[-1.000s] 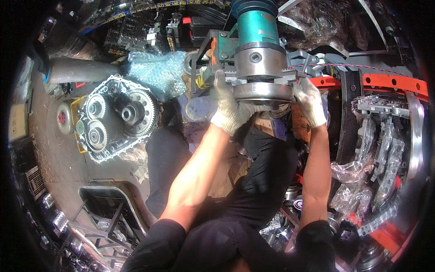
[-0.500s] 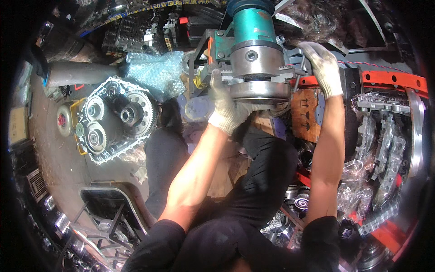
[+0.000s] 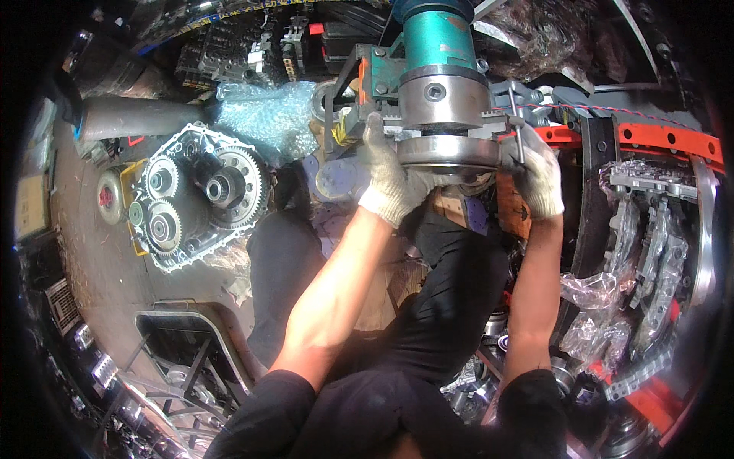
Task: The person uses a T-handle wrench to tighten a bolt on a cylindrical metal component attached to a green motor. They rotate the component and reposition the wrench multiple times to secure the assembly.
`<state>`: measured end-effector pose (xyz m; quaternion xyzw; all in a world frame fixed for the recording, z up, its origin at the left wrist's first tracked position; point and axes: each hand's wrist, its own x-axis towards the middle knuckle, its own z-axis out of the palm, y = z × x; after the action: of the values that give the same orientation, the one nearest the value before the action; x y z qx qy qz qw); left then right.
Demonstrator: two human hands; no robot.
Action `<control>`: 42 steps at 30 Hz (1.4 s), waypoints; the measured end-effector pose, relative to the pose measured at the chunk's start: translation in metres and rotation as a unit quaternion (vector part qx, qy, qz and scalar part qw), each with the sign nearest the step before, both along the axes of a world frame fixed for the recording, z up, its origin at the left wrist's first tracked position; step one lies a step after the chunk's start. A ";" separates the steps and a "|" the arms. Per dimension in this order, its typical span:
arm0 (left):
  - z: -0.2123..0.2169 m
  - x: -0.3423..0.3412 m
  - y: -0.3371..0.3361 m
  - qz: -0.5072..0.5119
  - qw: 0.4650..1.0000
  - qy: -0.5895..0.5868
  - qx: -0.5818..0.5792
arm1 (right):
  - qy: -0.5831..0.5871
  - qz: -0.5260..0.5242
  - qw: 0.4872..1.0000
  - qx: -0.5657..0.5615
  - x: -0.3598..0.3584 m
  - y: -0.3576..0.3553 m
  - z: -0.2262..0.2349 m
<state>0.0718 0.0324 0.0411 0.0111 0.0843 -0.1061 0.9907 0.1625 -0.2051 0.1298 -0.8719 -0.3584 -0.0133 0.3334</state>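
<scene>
Metal disc, gripped by the left hand under the chuck's lower edge, is flanked again: the right hand, grip unclear, has dropped beside the rod.

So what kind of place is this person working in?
Most likely a mechanical repair workshop: there's a green machine with a steel chuck, an open housing full of gears, and plastic-wrapped metal parts.
</scene>
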 end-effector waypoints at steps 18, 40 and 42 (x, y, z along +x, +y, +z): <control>-0.009 0.002 -0.002 0.000 0.999 0.015 -0.030 | 0.285 -0.131 0.947 0.070 0.091 0.020 -0.012; -0.004 0.004 -0.005 0.021 0.999 0.029 -0.041 | 0.009 0.012 0.998 0.066 0.040 0.018 -0.017; -0.005 0.004 -0.006 0.020 0.999 0.031 -0.037 | -0.055 0.010 0.998 0.041 0.046 0.023 -0.020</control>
<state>0.0756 0.0268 0.0363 -0.0307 0.1114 -0.0900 0.9892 0.2084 -0.1821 0.1099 -0.8517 -0.3844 -0.0721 0.3488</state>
